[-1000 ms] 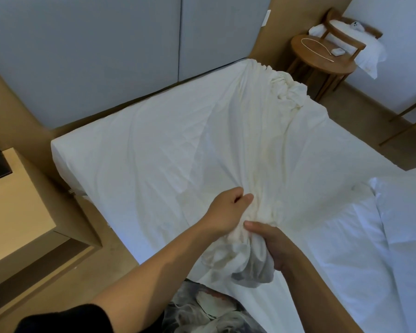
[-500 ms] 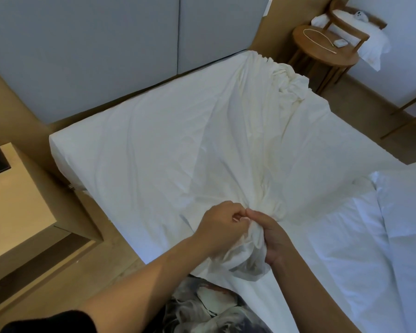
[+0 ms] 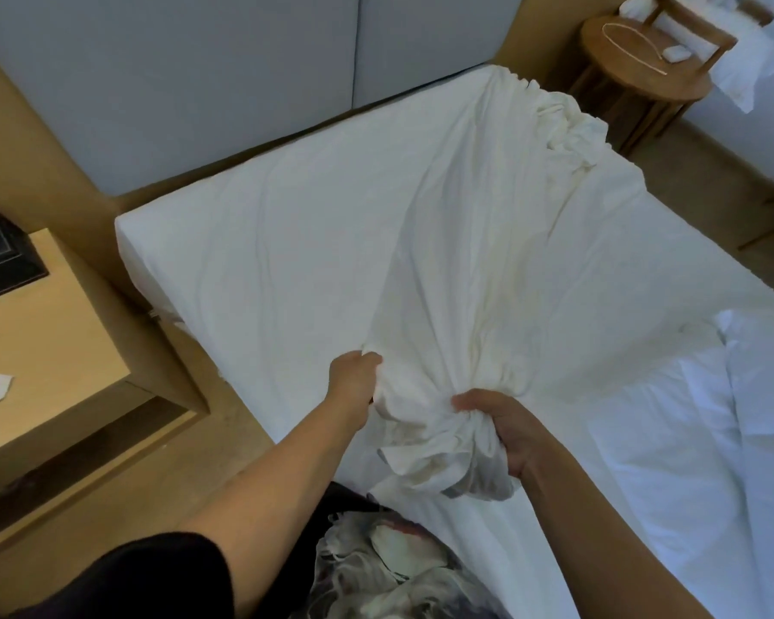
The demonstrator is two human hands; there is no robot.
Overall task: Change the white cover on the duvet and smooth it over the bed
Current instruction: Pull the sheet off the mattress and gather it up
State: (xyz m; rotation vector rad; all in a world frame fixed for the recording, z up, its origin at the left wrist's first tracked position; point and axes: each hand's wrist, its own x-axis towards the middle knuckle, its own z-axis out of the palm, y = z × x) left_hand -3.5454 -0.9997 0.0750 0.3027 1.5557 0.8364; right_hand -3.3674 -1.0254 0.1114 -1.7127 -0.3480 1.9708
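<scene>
A white duvet cover lies in a long creased strip across the bed, running from a crumpled heap at the far corner down to my hands at the near edge. My left hand grips the cover's left side, fingers curled into the cloth. My right hand clutches a gathered bunch of the same cover, and a wad of fabric hangs below it over the bed's edge. A second white layer, the duvet, lies flat at the right.
A light wooden bedside cabinet stands at the left with a dark box on it. A grey padded headboard lines the wall. A round wooden table and chair stand at the far right.
My hands were together on the bunched cover; now they have drawn apart, the left moving left along the cloth's edge and the right holding the bunch lower.
</scene>
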